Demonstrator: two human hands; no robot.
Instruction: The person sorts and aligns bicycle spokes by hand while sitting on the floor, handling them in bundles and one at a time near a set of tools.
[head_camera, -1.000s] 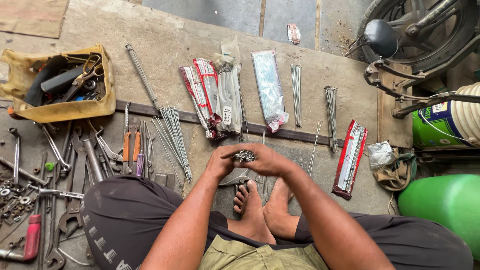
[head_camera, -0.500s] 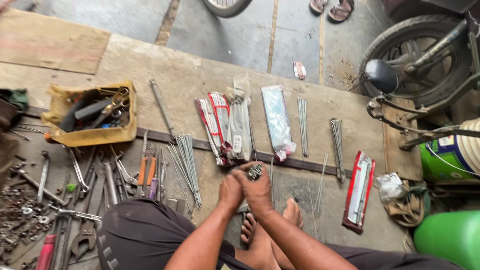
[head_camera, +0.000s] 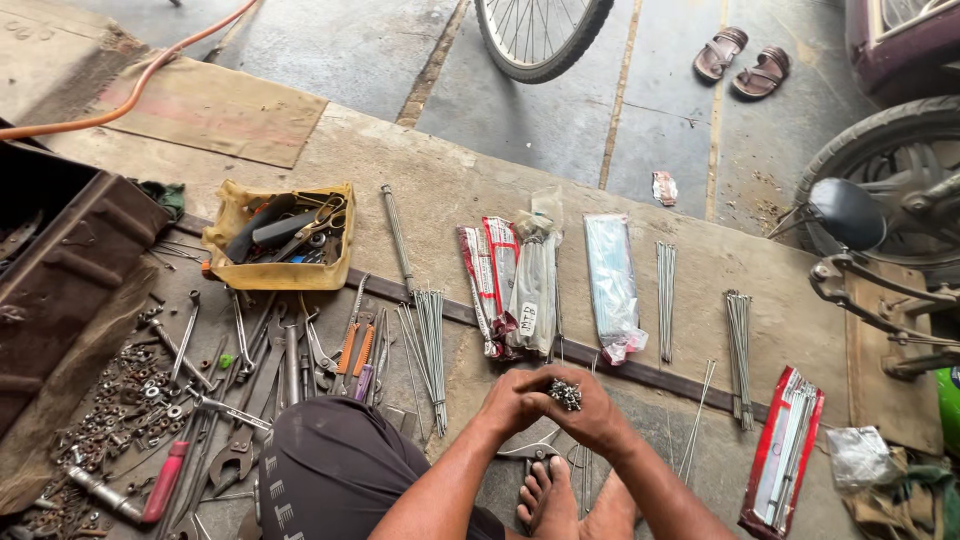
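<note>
On the concrete floor (head_camera: 520, 190), both hands (head_camera: 555, 405) pinch a compact cluster of nipples (head_camera: 566, 394), no long axis.

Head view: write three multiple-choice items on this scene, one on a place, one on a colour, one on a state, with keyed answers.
1. Where is the yellow tray of tools?
A. Left of the hands
B. Beside the sandals
C. Under the bicycle wheel

2. What colour is the hose at upper left?
A. Blue
B. Orange
C. White

3. How is the cluster of small metal parts held?
A. It lies alone on the floor
B. Between both hands
C. It sits in the tray

Answers: 1 A, the tray lies on the mat to the left; 2 B, the hose is plainly orange; 3 B, the left hand and right hand meet around it.
</note>
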